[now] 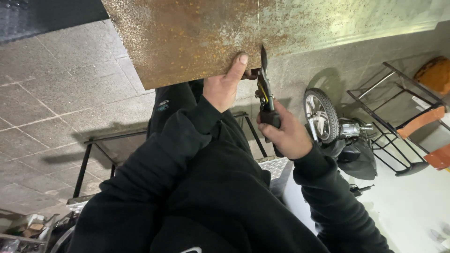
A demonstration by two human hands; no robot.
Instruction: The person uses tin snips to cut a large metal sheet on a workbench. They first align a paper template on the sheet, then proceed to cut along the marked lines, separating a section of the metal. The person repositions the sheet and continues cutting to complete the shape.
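A metal workshop: rusty sheet metal [197, 33], welded black steel frames [389, 117], a small wheel [320, 115], paved floor [56, 93].

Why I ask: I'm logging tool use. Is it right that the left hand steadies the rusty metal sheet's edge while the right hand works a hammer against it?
Not quite. The head view shows the right hand gripping metal snips, not a hammer, their blades at the rusty metal sheet. The left hand does steady the edge.
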